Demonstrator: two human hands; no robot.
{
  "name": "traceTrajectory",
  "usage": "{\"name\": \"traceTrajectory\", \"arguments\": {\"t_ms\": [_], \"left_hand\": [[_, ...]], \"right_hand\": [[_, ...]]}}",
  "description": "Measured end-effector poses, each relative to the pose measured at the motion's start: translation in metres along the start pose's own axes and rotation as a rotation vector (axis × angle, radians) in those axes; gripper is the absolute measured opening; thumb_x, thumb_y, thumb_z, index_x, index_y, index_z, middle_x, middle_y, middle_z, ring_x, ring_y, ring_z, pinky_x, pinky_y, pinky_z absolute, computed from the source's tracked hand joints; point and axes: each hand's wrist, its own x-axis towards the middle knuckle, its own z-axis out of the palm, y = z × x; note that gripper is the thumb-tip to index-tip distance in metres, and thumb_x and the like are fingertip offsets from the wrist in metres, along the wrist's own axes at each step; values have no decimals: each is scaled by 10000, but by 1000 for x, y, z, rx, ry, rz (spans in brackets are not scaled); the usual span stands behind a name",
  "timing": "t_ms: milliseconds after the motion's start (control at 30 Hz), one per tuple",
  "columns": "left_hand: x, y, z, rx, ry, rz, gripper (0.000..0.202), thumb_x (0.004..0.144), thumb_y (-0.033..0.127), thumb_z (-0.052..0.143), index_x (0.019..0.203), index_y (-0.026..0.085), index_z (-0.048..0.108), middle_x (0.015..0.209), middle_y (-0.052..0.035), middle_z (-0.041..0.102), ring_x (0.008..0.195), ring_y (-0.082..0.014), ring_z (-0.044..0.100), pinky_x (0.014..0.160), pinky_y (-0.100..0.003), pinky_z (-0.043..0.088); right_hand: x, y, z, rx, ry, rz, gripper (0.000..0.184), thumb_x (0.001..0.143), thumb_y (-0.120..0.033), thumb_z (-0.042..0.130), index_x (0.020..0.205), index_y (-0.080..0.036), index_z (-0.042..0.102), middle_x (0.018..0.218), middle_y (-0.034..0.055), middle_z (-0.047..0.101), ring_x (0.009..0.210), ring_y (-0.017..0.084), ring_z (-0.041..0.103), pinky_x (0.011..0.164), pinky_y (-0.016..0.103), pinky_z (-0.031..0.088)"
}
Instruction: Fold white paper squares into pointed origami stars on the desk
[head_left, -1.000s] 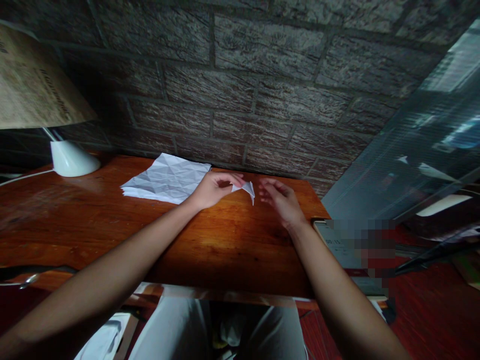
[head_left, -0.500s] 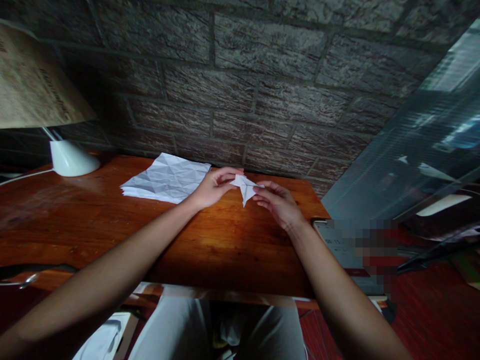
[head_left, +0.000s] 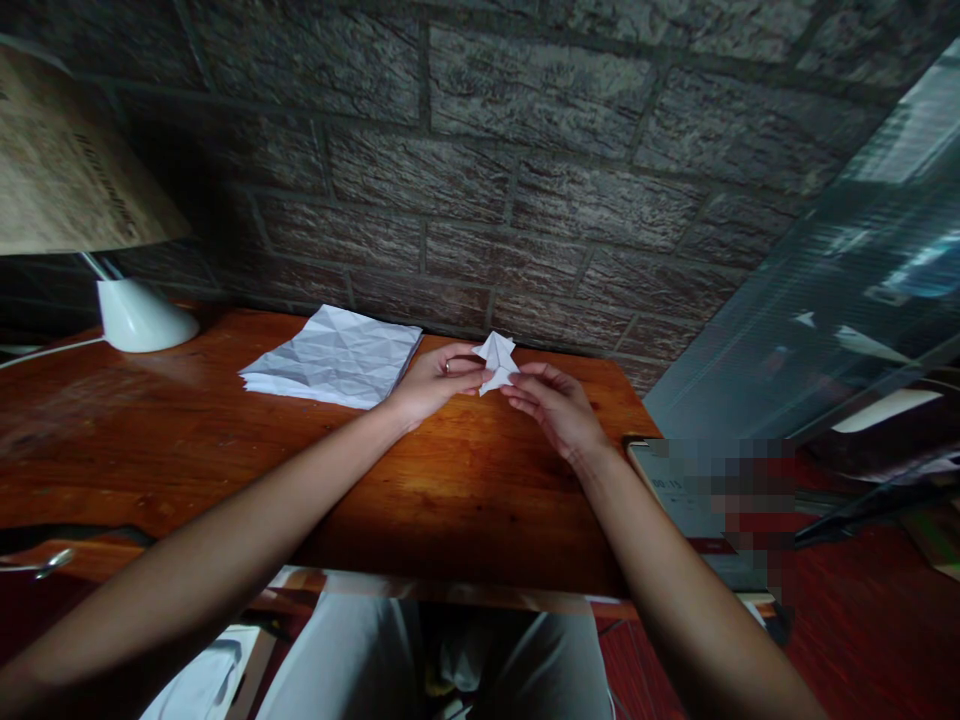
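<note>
A small folded white paper [head_left: 498,362], with several pointed flaps, is held up above the back part of the wooden table. My left hand [head_left: 439,380] pinches its left side between thumb and fingers; a ring shows on one finger. From the right, my right hand [head_left: 551,400] grips the lower right edge with the thumb on top. Some fingertips are hidden behind the paper. Left of my left hand lies a stack of creased white paper sheets [head_left: 334,355], its top sheet covered in a grid of fold lines.
On the left of the wooden table [head_left: 465,500] stands a lamp with a white base [head_left: 146,315] and a printed shade [head_left: 75,160]. A stone-block wall [head_left: 465,180] rises right behind. To the right are a grey flat object [head_left: 675,490], partly blurred out, and a translucent panel [head_left: 795,270].
The folded paper has been turned, so its points now face up and its lower edge sits between both thumbs. My left hand has shifted slightly right and taken a lower hold.
</note>
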Motion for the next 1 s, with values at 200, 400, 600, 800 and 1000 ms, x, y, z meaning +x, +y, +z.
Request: {"name": "traceTrajectory", "arguments": {"t_ms": [200, 400, 600, 800, 1000], "left_hand": [[1, -3, -1, 7, 39, 27, 684, 596, 243, 952, 1209, 157, 662, 855, -37, 811, 739, -174, 724, 781, -326, 527], [0, 2, 0, 31, 91, 34, 705, 608, 215, 916, 1246, 147, 623, 799, -16, 792, 732, -161, 710, 761, -300, 501], [1, 3, -1, 42, 124, 50, 655, 607, 237, 907, 1196, 141, 640, 770, -6, 763, 665, -130, 652, 699, -278, 469], [1, 4, -1, 35, 151, 36, 637, 589, 247, 921, 1157, 148, 651, 760, 2, 753, 647, -124, 645, 654, -262, 453], [0, 6, 2, 15, 149, 28, 625, 587, 227, 913, 1147, 138, 652, 707, 18, 745, 609, -112, 627, 633, -255, 443]], "right_hand": [[-1, 0, 1, 16, -10, 26, 393, 576, -329, 970, 838, -218, 698, 803, -23, 793, 739, 116, 771, 733, 214, 602], [-1, 1, 2, -80, -9, 5, 395, 620, -397, 939, 874, -222, 691, 846, -7, 776, 742, 133, 757, 702, 239, 582], [2, 1, 2, -247, 116, -182, 350, 697, -464, 865, 886, -215, 708, 845, -2, 733, 617, 105, 623, 589, 245, 503], [3, 2, 0, -444, 169, -375, 263, 800, -469, 769, 886, -221, 749, 836, 26, 728, 691, 157, 594, 624, 282, 486], [-2, 7, 3, -576, 41, -435, 266, 844, -443, 741, 983, -220, 780, 699, -26, 633, 602, 130, 528, 603, 275, 422]]}}
